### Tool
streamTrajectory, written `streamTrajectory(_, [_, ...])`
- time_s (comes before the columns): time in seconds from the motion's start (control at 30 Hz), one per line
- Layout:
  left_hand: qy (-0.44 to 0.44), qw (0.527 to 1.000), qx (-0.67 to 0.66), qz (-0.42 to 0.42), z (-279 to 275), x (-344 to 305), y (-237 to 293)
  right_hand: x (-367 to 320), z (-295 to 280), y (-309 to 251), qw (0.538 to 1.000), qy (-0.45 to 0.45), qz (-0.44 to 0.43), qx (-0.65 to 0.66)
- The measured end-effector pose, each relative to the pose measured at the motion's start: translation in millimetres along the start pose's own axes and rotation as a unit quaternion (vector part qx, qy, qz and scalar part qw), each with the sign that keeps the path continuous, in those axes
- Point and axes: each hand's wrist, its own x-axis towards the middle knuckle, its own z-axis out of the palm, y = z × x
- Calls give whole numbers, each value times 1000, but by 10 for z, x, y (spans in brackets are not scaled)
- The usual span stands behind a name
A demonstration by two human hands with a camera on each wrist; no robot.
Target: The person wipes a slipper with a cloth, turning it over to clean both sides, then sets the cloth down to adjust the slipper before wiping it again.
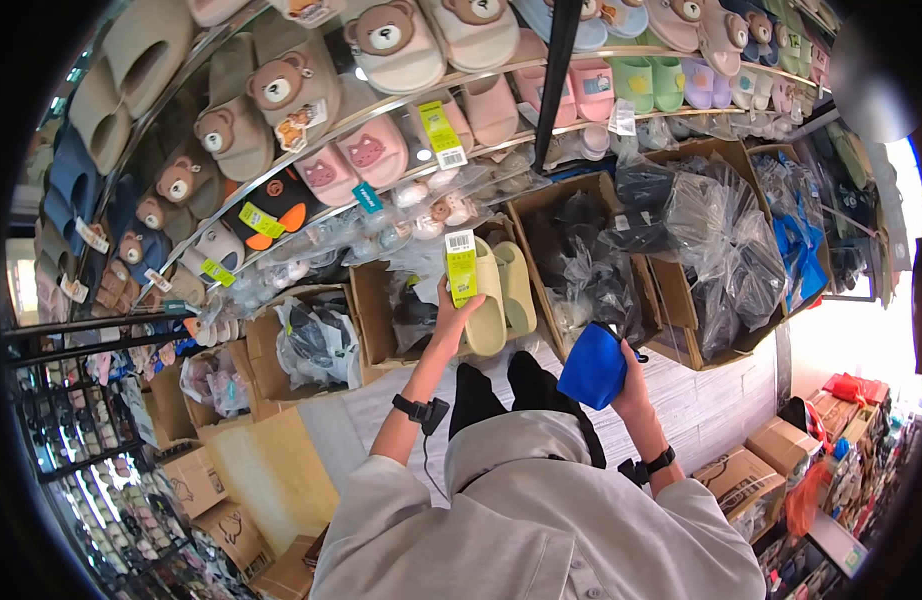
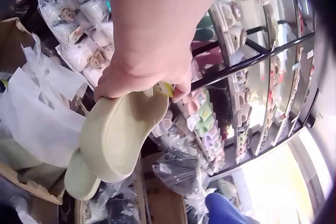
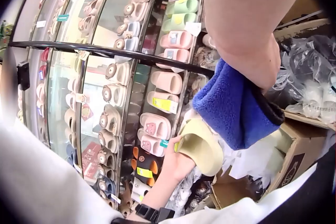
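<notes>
My left hand [image 1: 455, 318] grips a pair of pale yellow-green slippers [image 1: 486, 300], with a yellow tag [image 1: 461, 272] hanging by its fingers. In the left wrist view, the left hand [image 2: 147, 77] has its fingers curled over the edge of the near slipper [image 2: 118, 140]; the other slipper [image 2: 81, 176] lies behind it. My right hand [image 1: 633, 388] holds a blue fuzzy cloth or mitt [image 1: 593, 368], to the right of the slippers. In the right wrist view the blue cloth [image 3: 231, 106] hangs from the right hand [image 3: 252, 64], whose fingertips are hidden behind it.
Shelves of slippers [image 1: 381, 40] curve across the top. Below them stand open cardboard boxes [image 1: 686, 300] with plastic-wrapped goods. More boxes [image 1: 746, 480] are stacked at the lower right, and a black post [image 1: 558, 80] rises between shelf sections.
</notes>
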Motion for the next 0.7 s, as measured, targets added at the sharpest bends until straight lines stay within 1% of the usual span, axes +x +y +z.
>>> streamTrajectory(0.1, [-14, 998, 58, -2, 141, 239, -172, 45, -230, -32, 1000, 7, 5, -3])
streamTrajectory(0.2, [-11, 993, 117, 0, 162, 612, -519, -15, -250, -136, 1000, 23, -14, -3])
streamTrajectory(0.27, [-4, 990, 143, 6, 88, 846, -804, -52, -298, -203, 999, 45, -24, -8])
streamTrajectory(0.37, [28, 984, 170, 46, -26, 1063, -1065, -105, -322, -330, 997, 58, -41, -13])
streamTrajectory(0.47, [48, 977, 205, 28, -188, 1169, -1192, -121, -411, -402, 996, 68, -55, -15])
streamTrajectory(0.5, [69, 956, 278, 65, -351, 1315, -1466, -111, -434, -418, 996, 71, -59, -14])
streamTrajectory(0.6, [134, 912, 384, 49, -473, 1386, -1646, -105, -424, -457, 996, 77, -52, -16])
streamTrajectory(0.7, [168, 916, 360, -56, -614, 1429, -1725, -86, -323, -455, 997, 65, -43, -20])
